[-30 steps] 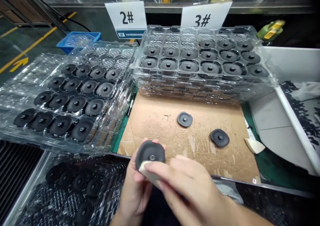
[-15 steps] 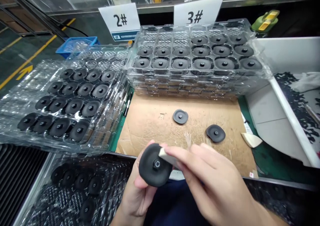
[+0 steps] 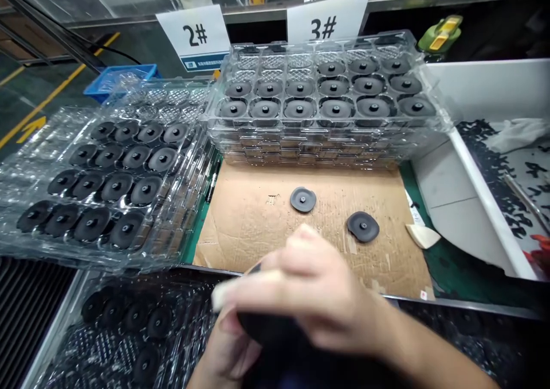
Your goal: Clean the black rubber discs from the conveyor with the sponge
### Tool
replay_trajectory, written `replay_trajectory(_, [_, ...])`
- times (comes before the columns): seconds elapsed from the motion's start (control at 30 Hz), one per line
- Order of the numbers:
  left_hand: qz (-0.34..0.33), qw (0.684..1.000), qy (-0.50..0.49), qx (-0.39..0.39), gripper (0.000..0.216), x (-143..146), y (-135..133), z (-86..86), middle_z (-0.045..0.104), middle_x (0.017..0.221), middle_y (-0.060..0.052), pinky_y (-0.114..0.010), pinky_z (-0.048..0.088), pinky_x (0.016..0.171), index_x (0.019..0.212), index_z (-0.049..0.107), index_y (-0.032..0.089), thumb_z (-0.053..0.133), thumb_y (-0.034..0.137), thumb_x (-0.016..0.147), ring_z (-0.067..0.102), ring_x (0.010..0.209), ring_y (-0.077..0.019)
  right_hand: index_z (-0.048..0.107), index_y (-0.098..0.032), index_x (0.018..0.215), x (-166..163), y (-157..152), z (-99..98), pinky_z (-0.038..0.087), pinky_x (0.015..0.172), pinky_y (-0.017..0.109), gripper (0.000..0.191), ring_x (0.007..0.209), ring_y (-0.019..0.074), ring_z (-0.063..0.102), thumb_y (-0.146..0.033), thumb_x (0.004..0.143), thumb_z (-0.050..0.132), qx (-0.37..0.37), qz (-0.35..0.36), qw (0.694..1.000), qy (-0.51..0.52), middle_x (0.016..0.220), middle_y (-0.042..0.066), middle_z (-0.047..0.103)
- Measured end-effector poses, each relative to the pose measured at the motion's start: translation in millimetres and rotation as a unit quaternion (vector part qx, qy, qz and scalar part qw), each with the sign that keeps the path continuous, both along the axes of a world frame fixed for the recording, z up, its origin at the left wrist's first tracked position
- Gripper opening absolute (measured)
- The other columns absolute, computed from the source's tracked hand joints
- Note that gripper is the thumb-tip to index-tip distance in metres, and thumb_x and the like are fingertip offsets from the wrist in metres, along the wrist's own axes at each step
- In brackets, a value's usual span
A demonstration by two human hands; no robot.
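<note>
My left hand (image 3: 230, 343), low in the middle of the view, grips a black rubber-like disc (image 3: 258, 323) by its edge. Most of that disc is hidden behind my right hand (image 3: 313, 291), which is smeared by motion. A small off-white sponge wedge (image 3: 221, 296) shows at the fingertips of my right hand, over the disc's left side. Two similar black discs with a raised centre stud lie apart on the cardboard sheet (image 3: 240, 205): a nearer-middle disc (image 3: 303, 199) and a right-hand disc (image 3: 363, 227).
Stacked clear trays (image 3: 318, 131) with black discs stand at the back; more clear trays (image 3: 169, 220) are at left. A dark lower tray (image 3: 107, 343) sits at front left. Another off-white wedge (image 3: 423, 235) lies right, beside a white bin (image 3: 468, 171) with small black parts.
My right hand has swept left across the disc with the sponge wedge, now covering most of it. The view has shifted slightly; the discs on the cardboard lie as before.
</note>
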State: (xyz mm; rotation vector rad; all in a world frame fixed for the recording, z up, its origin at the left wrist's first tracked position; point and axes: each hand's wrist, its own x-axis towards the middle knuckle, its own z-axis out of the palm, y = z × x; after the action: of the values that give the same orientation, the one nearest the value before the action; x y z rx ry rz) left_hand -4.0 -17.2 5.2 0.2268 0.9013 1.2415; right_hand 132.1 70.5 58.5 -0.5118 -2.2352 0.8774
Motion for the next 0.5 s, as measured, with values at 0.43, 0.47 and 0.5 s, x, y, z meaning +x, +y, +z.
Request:
replay_trajectory(0.43, [-0.045, 0.989, -0.135, 0.03, 0.049, -17, 5, -0.1, 0.067, 0.11, -0.003, -0.03, 0.048, 0.084, 0.108, 0.063, 0.029, 0.069, 0.045, 0.062, 0.064, 0.096, -0.024, 0.062, -0.025, 0.106, 25, -22, -99.5, 0.044, 0.067, 0.03, 0.03, 0.072, 0.0139, 0.058, -0.01, 0.085, 0.046, -0.154, -0.154, 0.965, -0.144, 0.08, 0.0, 0.066])
replay_trajectory(0.47, [-0.044, 0.99, -0.132, 0.034, 0.052, -16, 4, -0.3, 0.067, 0.111, -0.004, -0.031, 0.048, 0.085, 0.109, 0.062, 0.028, 0.069, 0.046, 0.061, 0.063, 0.098, -0.0251, 0.06, -0.025, 0.11, 24, -20, -86.9, 0.044, 0.069, 0.03, 0.03, 0.076, 0.014, 0.058, -0.012, 0.087, 0.045, -0.156, -0.175, 0.963, -0.134, 0.086, 0.001, 0.066])
replay_trajectory(0.5, [-0.043, 0.99, -0.128, 0.036, 0.055, -16, 4, -0.4, 0.067, 0.111, -0.004, -0.031, 0.048, 0.085, 0.109, 0.062, 0.027, 0.069, 0.047, 0.059, 0.063, 0.098, -0.0256, 0.057, -0.025, 0.114, 22, -17, -71.5, 0.043, 0.071, 0.029, 0.031, 0.08, 0.0139, 0.058, -0.014, 0.088, 0.045, -0.15, -0.191, 0.963, -0.114, 0.092, 0.002, 0.065])
